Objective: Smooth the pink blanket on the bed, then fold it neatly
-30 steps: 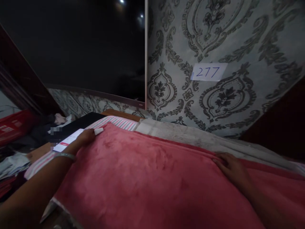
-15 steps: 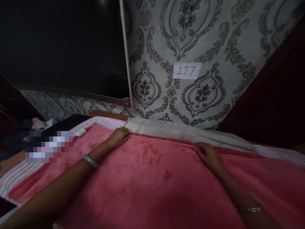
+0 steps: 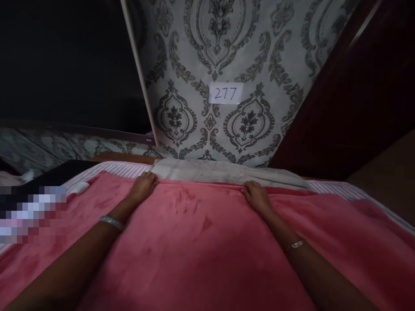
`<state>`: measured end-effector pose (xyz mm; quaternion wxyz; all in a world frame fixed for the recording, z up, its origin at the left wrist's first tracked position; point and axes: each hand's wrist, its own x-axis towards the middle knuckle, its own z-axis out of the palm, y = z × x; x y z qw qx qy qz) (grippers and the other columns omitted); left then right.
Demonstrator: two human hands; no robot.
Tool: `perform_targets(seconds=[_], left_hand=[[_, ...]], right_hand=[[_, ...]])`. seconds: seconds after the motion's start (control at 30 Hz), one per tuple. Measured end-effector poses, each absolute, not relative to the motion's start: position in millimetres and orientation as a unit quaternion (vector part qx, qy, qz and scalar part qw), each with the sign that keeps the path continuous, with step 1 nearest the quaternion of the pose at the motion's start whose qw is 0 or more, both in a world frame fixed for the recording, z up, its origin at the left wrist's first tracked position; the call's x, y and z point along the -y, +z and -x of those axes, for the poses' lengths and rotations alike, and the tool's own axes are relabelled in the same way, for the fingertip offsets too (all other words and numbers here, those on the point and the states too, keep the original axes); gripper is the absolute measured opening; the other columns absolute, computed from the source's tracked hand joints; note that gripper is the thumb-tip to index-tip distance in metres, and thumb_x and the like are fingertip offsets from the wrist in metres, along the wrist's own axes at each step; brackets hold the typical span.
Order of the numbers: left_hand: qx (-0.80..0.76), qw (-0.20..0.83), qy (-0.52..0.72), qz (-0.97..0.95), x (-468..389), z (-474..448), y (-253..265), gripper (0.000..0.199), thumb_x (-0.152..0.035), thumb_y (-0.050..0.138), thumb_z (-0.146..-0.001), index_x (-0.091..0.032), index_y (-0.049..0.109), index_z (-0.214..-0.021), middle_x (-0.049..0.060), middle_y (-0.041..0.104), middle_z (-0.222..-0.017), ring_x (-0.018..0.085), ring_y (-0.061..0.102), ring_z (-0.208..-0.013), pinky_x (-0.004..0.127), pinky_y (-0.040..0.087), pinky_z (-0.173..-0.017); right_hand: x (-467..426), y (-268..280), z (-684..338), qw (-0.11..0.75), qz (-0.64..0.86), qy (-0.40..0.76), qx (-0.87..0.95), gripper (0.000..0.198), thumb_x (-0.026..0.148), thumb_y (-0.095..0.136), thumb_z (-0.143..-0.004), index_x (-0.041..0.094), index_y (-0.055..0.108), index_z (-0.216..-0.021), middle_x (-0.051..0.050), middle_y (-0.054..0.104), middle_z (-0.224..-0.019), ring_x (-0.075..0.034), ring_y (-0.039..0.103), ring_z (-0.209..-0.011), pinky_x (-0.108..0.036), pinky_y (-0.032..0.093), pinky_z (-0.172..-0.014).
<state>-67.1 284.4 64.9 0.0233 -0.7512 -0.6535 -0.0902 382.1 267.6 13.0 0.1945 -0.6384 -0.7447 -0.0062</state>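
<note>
A pink fleece blanket (image 3: 201, 242) lies spread across the bed in front of me. My left hand (image 3: 142, 185), with a silver bangle on the wrist, sits at the blanket's far edge with its fingers curled on the fabric. About an arm's width to the right, my right hand (image 3: 256, 195) is curled on the same edge; a thin bracelet is on that wrist. Just beyond both hands lies a grey-white cloth or pillow (image 3: 220, 170) along the wall.
A striped sheet (image 3: 116, 169) shows beyond the blanket at the left, with a small white object (image 3: 78, 188) on the blanket's left corner. Patterned wallpaper carries a paper note "277" (image 3: 226, 93). A dark panel (image 3: 65, 65) is at left, dark wooden furniture (image 3: 350, 99) at right.
My left hand left the white object and flat item at the left and moved to the blanket's far edge. My right hand slid left along that edge. The view has swung right.
</note>
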Motion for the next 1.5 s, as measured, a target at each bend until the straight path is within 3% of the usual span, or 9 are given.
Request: perform_targets(seconds=[0.17, 0.33, 0.47, 0.6, 0.73, 0.9, 1.1, 1.37, 1.5], left_hand=[[0.657, -0.007, -0.092, 0.748, -274.4, 61.5, 89.4, 0.032, -0.029, 0.04, -0.091, -0.013, 0.067, -0.099, 0.014, 0.067, -0.1, 0.024, 0.061, -0.097, 0.035, 0.05, -0.092], [0.605, -0.011, -0.107, 0.789, -245.2, 3.8, 106.6, 0.045, -0.031, 0.039, -0.093, -0.015, 0.063, -0.128, 0.013, 0.065, -0.126, 0.026, 0.055, -0.124, 0.038, 0.042, -0.11], [0.519, -0.023, -0.072, 0.851, -213.8, -37.2, 83.7, 0.058, -0.045, 0.038, -0.097, -0.023, 0.046, -0.15, 0.01, 0.041, -0.158, 0.028, 0.031, -0.149, 0.052, 0.019, -0.124], [0.629, -0.022, -0.019, 0.777, -206.5, -35.8, 57.1, 0.061, -0.047, 0.031, -0.099, -0.028, 0.03, -0.158, 0.007, 0.021, -0.167, 0.031, 0.013, -0.155, 0.063, 0.011, -0.122], [0.632, -0.028, 0.038, 0.773, -207.7, -31.4, 67.9, 0.062, -0.045, 0.031, -0.1, -0.025, 0.029, -0.158, 0.009, 0.018, -0.168, 0.031, 0.014, -0.155, 0.061, 0.014, -0.122], [0.636, -0.034, 0.046, 0.769, -190.7, -60.7, 97.1, 0.059, -0.041, 0.035, -0.097, -0.013, 0.046, -0.148, 0.022, 0.036, -0.158, 0.037, 0.034, -0.147, 0.067, 0.022, -0.116], [0.565, -0.054, 0.009, 0.824, -180.3, -132.6, 92.2, 0.065, -0.046, 0.036, -0.097, -0.017, 0.036, -0.155, 0.018, 0.025, -0.164, 0.028, 0.024, -0.153, 0.056, 0.023, -0.122], [0.585, -0.029, -0.018, 0.811, -185.5, -167.3, 63.6, 0.064, -0.045, 0.031, -0.099, -0.016, 0.033, -0.156, 0.017, 0.019, -0.166, 0.033, 0.017, -0.154, 0.068, 0.017, -0.119], [0.576, 0.003, -0.064, 0.815, -191.4, -165.5, 68.9, 0.055, -0.04, 0.027, -0.1, -0.017, 0.054, -0.142, 0.016, 0.045, -0.154, 0.034, 0.041, -0.142, 0.06, 0.037, -0.109]], right_hand=[[-260.4, 39.3, -375.2, 0.143, 0.662, 0.04, 0.735, 0.023, 0.022, 0.047, -0.097, 0.014, 0.067, -0.107, -0.015, 0.066, -0.113, -0.027, 0.057, -0.109, -0.036, 0.042, -0.093], [-218.5, 63.2, -352.0, 0.169, 0.596, 0.037, 0.784, 0.047, 0.026, 0.047, -0.097, 0.02, 0.052, -0.143, -0.015, 0.052, -0.149, -0.031, 0.043, -0.137, -0.05, 0.03, -0.113], [-176.1, 49.3, -335.0, 0.133, 0.535, 0.06, 0.832, 0.064, 0.057, 0.044, -0.098, 0.031, 0.035, -0.156, -0.007, 0.027, -0.166, -0.036, 0.021, -0.152, -0.061, 0.013, -0.12], [-163.1, 36.7, -332.9, 0.109, 0.547, 0.064, 0.827, 0.066, 0.061, 0.036, -0.1, 0.029, 0.034, -0.158, -0.007, 0.025, -0.167, -0.034, 0.017, -0.154, -0.058, 0.005, -0.123], [-157.5, 46.5, -335.3, 0.102, 0.553, 0.087, 0.822, 0.06, 0.054, 0.035, -0.103, 0.027, 0.037, -0.156, -0.008, 0.025, -0.166, -0.031, 0.019, -0.154, -0.059, 0.012, -0.122], [-125.3, 48.0, -352.8, 0.147, 0.529, 0.119, 0.827, 0.054, 0.039, 0.045, -0.1, 0.019, 0.047, -0.15, -0.011, 0.039, -0.16, -0.028, 0.031, -0.15, -0.052, 0.021, -0.123], [-84.9, 33.4, -409.9, 0.267, 0.51, 0.06, 0.815, 0.048, 0.03, 0.053, -0.092, 0.017, 0.06, -0.137, -0.015, 0.056, -0.146, -0.027, 0.05, -0.137, -0.048, 0.036, -0.117], [-83.9, 65.3, -533.6, 0.349, 0.631, -0.029, 0.692, 0.042, 0.024, 0.048, -0.09, 0.017, 0.068, -0.126, -0.013, 0.068, -0.13, -0.028, 0.061, -0.123, -0.05, 0.043, -0.111], [-114.8, 87.6, -558.3, 0.305, 0.676, -0.031, 0.67, 0.045, 0.017, 0.043, -0.091, 0.012, 0.065, -0.13, -0.015, 0.067, -0.132, -0.025, 0.062, -0.122, -0.044, 0.043, -0.11]])
